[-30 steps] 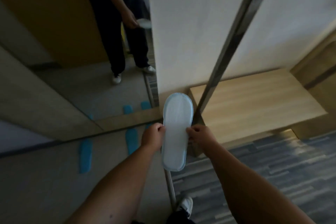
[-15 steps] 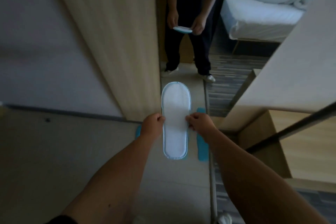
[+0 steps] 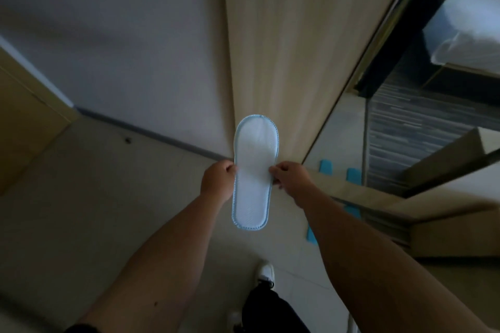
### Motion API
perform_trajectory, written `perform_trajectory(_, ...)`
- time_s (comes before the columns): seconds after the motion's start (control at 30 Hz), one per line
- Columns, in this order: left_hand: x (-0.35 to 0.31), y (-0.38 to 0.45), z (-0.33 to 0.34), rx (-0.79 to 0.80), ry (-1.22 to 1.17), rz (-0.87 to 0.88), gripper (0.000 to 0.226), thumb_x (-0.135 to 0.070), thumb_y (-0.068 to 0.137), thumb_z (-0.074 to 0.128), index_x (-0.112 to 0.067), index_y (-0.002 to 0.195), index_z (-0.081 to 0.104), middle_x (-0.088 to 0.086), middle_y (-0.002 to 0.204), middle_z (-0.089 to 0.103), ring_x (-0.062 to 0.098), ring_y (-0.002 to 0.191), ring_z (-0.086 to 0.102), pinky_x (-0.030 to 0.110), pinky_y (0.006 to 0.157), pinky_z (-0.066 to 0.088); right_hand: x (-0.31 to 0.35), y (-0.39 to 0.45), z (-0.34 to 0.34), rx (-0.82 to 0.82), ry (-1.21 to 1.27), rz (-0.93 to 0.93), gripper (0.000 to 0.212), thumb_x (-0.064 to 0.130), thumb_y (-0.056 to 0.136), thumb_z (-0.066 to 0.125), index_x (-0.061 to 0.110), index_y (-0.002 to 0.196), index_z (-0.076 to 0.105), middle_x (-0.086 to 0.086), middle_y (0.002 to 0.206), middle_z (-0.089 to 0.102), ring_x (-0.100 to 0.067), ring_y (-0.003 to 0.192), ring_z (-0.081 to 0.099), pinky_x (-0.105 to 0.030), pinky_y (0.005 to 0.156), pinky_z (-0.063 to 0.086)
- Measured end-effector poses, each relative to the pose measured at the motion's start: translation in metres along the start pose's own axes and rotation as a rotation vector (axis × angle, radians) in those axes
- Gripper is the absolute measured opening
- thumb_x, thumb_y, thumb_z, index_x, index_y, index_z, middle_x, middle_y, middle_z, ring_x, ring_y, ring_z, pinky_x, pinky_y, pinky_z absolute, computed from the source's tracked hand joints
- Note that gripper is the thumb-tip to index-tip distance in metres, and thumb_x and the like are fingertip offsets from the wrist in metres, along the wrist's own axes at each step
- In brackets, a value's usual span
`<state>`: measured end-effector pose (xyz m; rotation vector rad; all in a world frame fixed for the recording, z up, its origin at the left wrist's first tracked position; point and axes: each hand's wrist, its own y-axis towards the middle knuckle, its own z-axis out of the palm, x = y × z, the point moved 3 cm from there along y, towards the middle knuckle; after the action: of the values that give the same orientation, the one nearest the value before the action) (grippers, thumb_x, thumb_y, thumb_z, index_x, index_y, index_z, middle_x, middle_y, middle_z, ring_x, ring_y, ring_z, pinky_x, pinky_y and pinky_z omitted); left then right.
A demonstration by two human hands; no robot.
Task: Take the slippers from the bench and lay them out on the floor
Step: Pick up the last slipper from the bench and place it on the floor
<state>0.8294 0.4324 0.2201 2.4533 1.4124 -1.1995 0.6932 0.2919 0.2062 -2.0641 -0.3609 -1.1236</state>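
Both hands grip one white slipper at its waist, left hand and right hand pinching opposite edges. It hangs above the floor, long axis pointing straight away, equally near each hand

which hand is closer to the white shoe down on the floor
Right. The right hand grips the slipper almost straight above the white shoe; the left hand grips the slipper's other edge, farther to the side.
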Motion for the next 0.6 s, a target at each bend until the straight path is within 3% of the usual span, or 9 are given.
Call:
perform_trajectory(0.2, 0.02, 0.045, -0.027, -0.024, 0.037, -0.031, 0.026, -0.024, 0.094, 0.05, -0.006, 0.089, 0.068, 0.017, 0.089, 0.069, 0.033, 0.086, 0.062, 0.032, 0.067, 0.04, 0.023, 0.048, 0.039, 0.068, -0.041, 0.036, 0.023, 0.018, 0.091, 0.063, 0.016, 0.068, 0.063, 0.001, 0.06, 0.066, -0.008, 0.05, 0.061, -0.024, 0.054, 0.045)
perform_trajectory(0.47, 0.051, 0.107, -0.055, 0.019, 0.077, -0.015, 0.026, -0.024, 0.094, 0.05, -0.004, 0.091, 0.068, 0.018, 0.092, 0.069, 0.034, 0.088, 0.062, 0.033, 0.069, 0.042, 0.05, 0.088, 0.084, 0.064, -0.021, 0.091, 0.015, 0.016, 0.092, 0.062, 0.007, 0.081, 0.067, -0.002, 0.064, 0.066, -0.007, 0.05, 0.061, -0.014, 0.047, 0.043)
perform_trajectory(0.6, 0.076, 0.147, -0.068, 0.085, 0.075, 0.043, 0.026, -0.024, 0.094, 0.05, -0.006, 0.088, 0.068, 0.017, 0.089, 0.07, 0.034, 0.086, 0.062, 0.032, 0.067, 0.041, 0.055, 0.103, 0.115, -0.021, 0.014, 0.13, 0.018, 0.019, 0.091, 0.063, 0.004, 0.084, 0.069, -0.003, 0.066, 0.068, -0.011, 0.055, 0.062, -0.022, 0.057, 0.046)
